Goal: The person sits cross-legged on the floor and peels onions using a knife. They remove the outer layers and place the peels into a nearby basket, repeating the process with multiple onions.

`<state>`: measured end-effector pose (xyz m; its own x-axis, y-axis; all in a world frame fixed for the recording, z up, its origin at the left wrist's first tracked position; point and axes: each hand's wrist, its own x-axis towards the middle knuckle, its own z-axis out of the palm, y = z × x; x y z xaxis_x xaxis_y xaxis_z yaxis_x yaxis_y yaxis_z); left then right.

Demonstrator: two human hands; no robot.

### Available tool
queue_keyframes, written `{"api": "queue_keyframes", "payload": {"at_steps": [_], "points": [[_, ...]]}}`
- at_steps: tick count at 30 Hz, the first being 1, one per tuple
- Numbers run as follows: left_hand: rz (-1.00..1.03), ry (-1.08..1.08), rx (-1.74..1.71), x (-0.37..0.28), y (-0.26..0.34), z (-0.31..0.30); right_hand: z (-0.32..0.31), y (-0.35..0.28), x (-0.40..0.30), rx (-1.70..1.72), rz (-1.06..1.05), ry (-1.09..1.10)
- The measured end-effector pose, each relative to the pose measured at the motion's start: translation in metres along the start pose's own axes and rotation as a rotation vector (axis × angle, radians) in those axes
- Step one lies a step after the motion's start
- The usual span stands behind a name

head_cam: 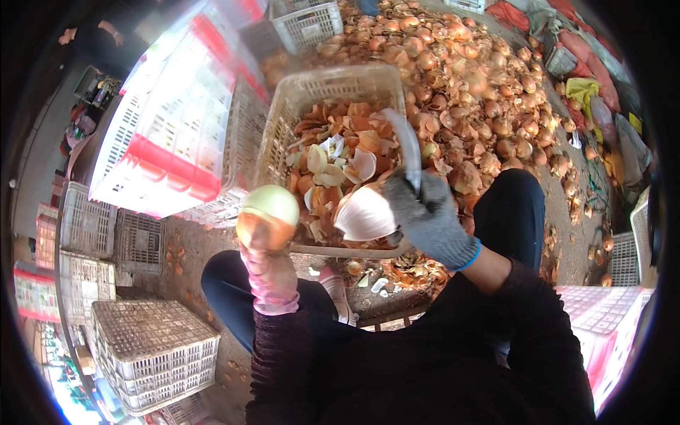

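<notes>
My left hand (266, 265), in a pink-stained glove, grips a partly peeled onion (270, 212) left of the crate's near corner. Its top is bare and pale green, while orange skin still covers the lower part. My right hand (427, 218) wears a grey knit glove with a blue cuff and is closed around a knife, its curved blade (408, 141) pointing up and away from me. At that hand's fingertips is a large pale piece of onion peel (365, 213); whether they pinch it is unclear. Below lies a plastic crate (332, 76) holding orange skins and white peel scraps (361, 166).
A large heap of unpeeled onions (467, 90) spreads beyond and right of the crate. White-and-red crates (170, 122) rise close on the left, with a stacked grey crate (154, 340) behind. Sacks (579, 53) line the right. Another person's arm (109, 29) shows far left.
</notes>
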<state>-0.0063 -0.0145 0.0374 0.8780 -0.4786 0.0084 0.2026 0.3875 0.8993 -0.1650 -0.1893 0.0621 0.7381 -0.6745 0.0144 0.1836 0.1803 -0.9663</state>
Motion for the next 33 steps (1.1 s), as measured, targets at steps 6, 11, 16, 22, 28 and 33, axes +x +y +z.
{"api": "queue_keyframes", "payload": {"at_steps": [6,11,16,22,28,33], "points": [[-0.209,-0.114,-0.421,-0.003,0.003,0.009,-0.025,0.008,0.048,-1.095,-0.312,0.179],[-0.181,-0.28,-0.369,-0.011,-0.009,0.003,-0.016,-0.003,0.038,-0.523,0.151,-0.381],[-0.088,-0.583,-0.055,-0.004,-0.011,0.0,-0.001,-0.004,0.019,-0.301,0.021,-0.566],[-0.169,-0.449,-0.067,-0.016,-0.011,0.015,-0.007,0.012,0.011,-0.476,-0.344,-0.352],[0.046,-0.489,0.401,-0.012,-0.024,0.008,-0.005,0.013,0.006,-0.493,-0.412,-0.311],[0.296,-0.528,0.572,-0.015,-0.017,0.014,-0.005,0.027,0.016,-0.274,-0.201,-0.146]]}}
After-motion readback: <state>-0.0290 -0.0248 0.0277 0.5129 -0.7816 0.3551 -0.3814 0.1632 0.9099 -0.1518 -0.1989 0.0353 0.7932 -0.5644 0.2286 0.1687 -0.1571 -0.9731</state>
